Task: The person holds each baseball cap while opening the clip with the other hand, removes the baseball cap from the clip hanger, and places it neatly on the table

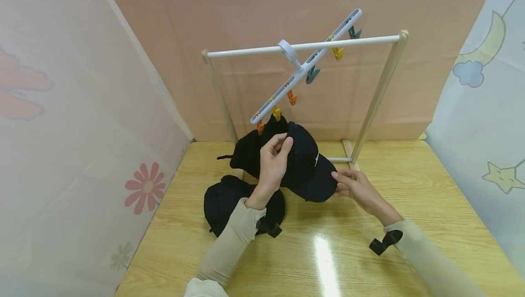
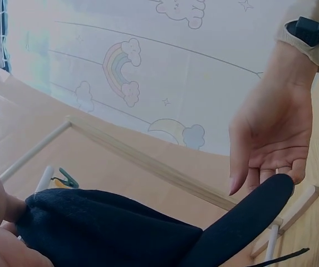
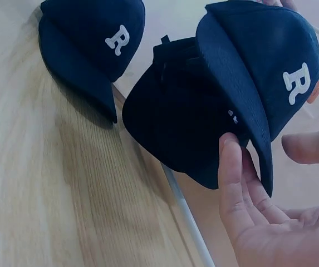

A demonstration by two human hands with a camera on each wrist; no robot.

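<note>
A dark cap (image 1: 302, 158) with a white letter R (image 3: 297, 83) on its front is raised between my two hands. My left hand (image 1: 274, 162) pinches the crown's edge between thumb and fingers. At the brim, the fingers of my right hand (image 1: 361, 190) touch its underside, while the thumb stands apart from it. Directly behind is another dark cap (image 1: 245, 151), hanging from an orange clip (image 1: 260, 127) and a yellow clip (image 1: 276, 113) at the low end of a white clip hanger (image 1: 283, 89). My left hand and the raised cap partly cover it.
Another dark cap (image 1: 223, 203), also marked R, lies on the wooden table (image 1: 410, 183) under my left forearm. The hanger hooks over the white rod (image 1: 246, 52) of a rack with wooden uprights (image 1: 379, 92). It tilts down to the left, with several other clips along it.
</note>
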